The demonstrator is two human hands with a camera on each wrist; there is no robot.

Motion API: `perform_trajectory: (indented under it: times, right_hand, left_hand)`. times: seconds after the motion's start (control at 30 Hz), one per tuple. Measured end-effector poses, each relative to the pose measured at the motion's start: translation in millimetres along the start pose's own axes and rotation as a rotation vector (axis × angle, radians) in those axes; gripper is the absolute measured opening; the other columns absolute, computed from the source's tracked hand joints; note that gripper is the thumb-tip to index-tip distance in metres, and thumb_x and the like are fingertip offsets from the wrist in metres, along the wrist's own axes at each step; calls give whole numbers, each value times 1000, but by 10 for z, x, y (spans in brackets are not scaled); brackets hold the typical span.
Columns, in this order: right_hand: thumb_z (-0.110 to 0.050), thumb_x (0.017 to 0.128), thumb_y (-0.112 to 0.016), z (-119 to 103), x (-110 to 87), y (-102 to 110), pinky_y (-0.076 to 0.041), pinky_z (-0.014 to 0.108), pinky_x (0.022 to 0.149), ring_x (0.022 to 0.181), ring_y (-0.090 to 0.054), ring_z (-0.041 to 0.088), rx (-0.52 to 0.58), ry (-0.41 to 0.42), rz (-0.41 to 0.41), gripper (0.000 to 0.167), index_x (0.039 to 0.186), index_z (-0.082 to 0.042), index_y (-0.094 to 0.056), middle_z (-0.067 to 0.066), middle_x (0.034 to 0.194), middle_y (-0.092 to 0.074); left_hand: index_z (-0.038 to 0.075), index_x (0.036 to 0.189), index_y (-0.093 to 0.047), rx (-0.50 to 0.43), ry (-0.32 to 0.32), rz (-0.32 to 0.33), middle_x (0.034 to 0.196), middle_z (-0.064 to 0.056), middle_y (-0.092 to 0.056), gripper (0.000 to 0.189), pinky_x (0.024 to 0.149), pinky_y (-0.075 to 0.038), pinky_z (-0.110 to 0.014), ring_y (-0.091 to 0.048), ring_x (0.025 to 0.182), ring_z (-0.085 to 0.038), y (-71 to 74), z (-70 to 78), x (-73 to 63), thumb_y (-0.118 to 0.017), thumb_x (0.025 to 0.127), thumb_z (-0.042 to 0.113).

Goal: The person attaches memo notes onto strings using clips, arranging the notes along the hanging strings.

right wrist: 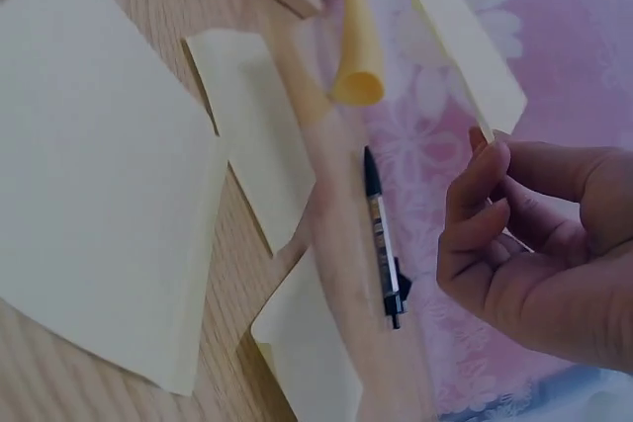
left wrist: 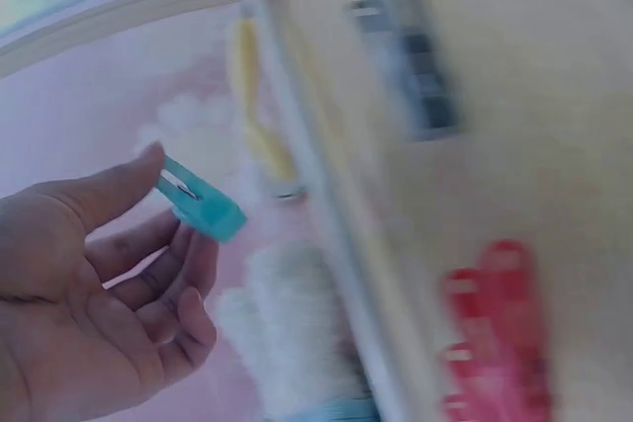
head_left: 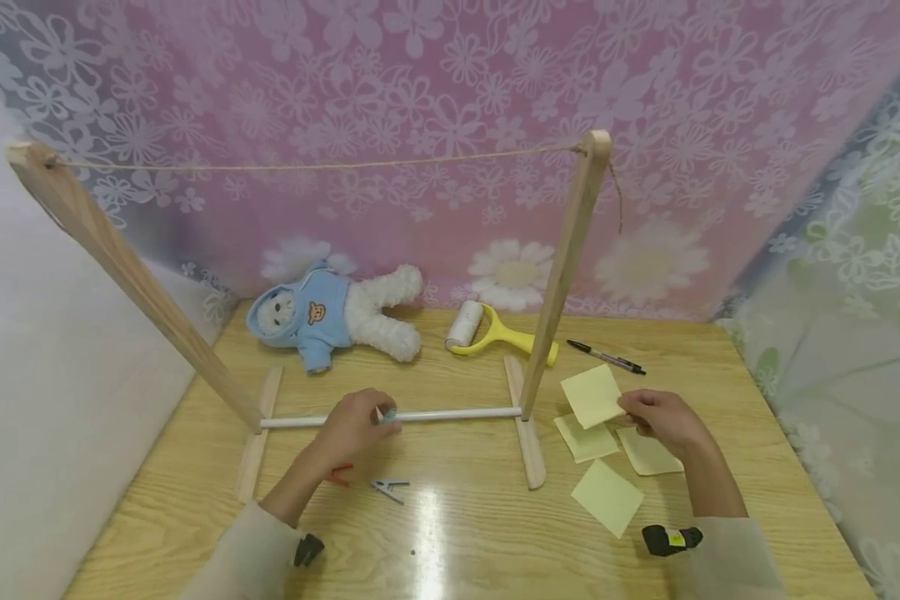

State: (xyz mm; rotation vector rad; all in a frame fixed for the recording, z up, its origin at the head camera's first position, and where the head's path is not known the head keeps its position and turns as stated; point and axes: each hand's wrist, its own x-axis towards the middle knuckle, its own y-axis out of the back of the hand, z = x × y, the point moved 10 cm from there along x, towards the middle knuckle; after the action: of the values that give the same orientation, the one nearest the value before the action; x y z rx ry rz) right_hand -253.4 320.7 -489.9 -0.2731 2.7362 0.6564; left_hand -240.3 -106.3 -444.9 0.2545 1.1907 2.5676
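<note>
My left hand (head_left: 354, 425) pinches a teal clothespin (left wrist: 203, 200) between thumb and fingers, above the white crossbar of a wooden frame. In the head view that clothespin is mostly hidden by the fingers. A red clothespin (head_left: 340, 475) and a grey clothespin (head_left: 390, 489) lie on the table just below this hand. At the right, my right hand (head_left: 666, 418) holds a yellow sticky note (head_left: 592, 396) by its edge, lifted off the table. Beneath it lie more yellow notes, one nearest me (head_left: 607, 497) and others (head_left: 587, 439) (head_left: 648, 452) partly covered.
A wooden frame (head_left: 562, 275) stands on the table with a thin string (head_left: 307, 167) tied between its posts. Behind its crossbar (head_left: 457, 414) lie a plush toy in a blue hoodie (head_left: 333, 308) and a yellow-handled lint roller (head_left: 498, 332). A black pen (head_left: 606, 357) lies right of the frame.
</note>
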Motion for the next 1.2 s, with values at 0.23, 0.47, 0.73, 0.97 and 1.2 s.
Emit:
perform_trajectory:
  times: [0.23,0.47,0.73,0.97,1.2]
  right_hand:
    - [-29,100,-47,-258,-349,-143,-54,25,72,81,-61,9,89,121,47,47,124,12,-45,3,94,-58]
    - [-15,95,-57,-567,-594,-486,-56,24,75,81,-68,8,243,246,31,30,111,9,-51,-3,89,-65]
    - [-4,92,-60,-1183,-638,-867,-57,24,70,74,-67,6,425,456,42,12,99,5,-60,-4,81,-66]
    - [-2,89,-63,-1697,-584,-1196,-55,20,66,69,-64,6,570,529,65,4,93,-2,-64,-3,81,-64]
    - [-6,89,-65,-2090,-540,-1241,-55,23,70,67,-62,7,608,560,169,5,92,-2,-64,-2,75,-64]
  left_hand:
    - [10,114,-65,-137,-82,33,102,-2,-68,31,64,-48,-24,-58,85,-12,448,389,46,-68,88,25]
    - [10,117,-64,-197,-174,100,100,-2,-68,33,75,-52,-28,-61,89,-13,889,813,77,-68,88,24]
    - [4,115,-64,-246,-315,179,112,-9,-67,31,81,-53,-30,-63,96,-20,1371,1364,105,-70,86,13]
    - [2,114,-64,-263,-559,278,107,-9,-68,33,77,-53,-25,-64,95,-15,1689,1953,55,-72,82,4]
    - [-5,111,-64,-383,-639,338,103,-14,-69,31,74,-56,-27,-66,86,-13,1967,2427,50,-71,81,-1]
